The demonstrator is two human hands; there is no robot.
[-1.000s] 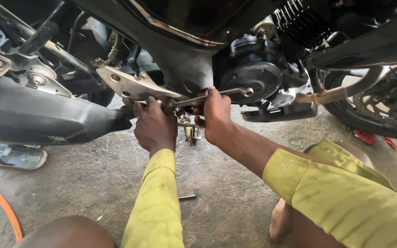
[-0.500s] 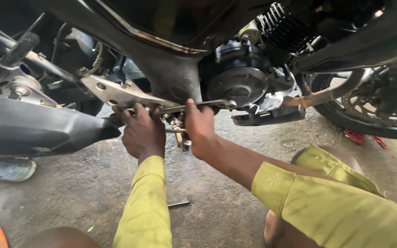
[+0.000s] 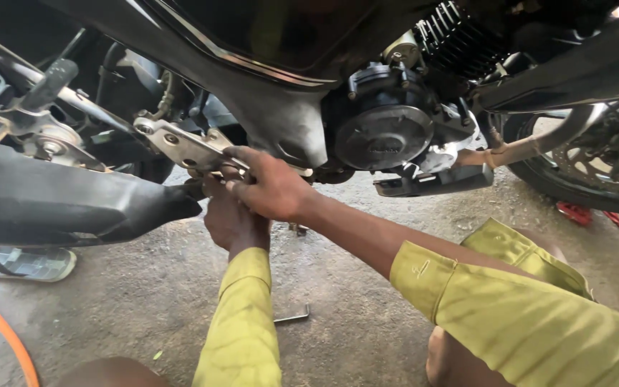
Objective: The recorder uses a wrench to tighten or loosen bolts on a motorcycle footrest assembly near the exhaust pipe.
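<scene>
Nearest: two yellow-green sleeves, person crouched on the grey concrete floor [image 3: 109,315]. Small bent steel hex key [image 3: 291,315] lies on the floor between the forearms, untouched. Orange hose [image 3: 8,337] curves along the floor at far left.

Left hand [image 3: 229,218] sits low, under the silver cast-metal footrest bracket [image 3: 180,145], fingers curled up against its underside. Can't tell if they pinch a nut or tool; the right hand covers them.

Right hand [image 3: 270,188] lies on top, fingers [image 3: 241,155] stretched flat over the bracket's rear end, pressing rather than gripping. Nothing visibly held in it.

Bracket is bolted to the black motorcycle frame, just ahead of the matte black exhaust muffler [image 3: 59,204], which runs off to the left. Two bolt heads show on the bracket's left part, clear of both hands.

Behind: round black engine side cover [image 3: 385,136], finned cylinder above it, black footpeg plate [image 3: 435,180] below right. Tyre with brake disc [image 3: 589,179] at far right, red plastic bit [image 3: 574,213] on the floor beside it.

Judgement on doing this well: keep the top hand holding the bracket square to the frame so holes stay aligned, let the lower hand work the fastener by feel, start threads by hand before any tool. Keep knuckles off the muffler tip edge.
</scene>
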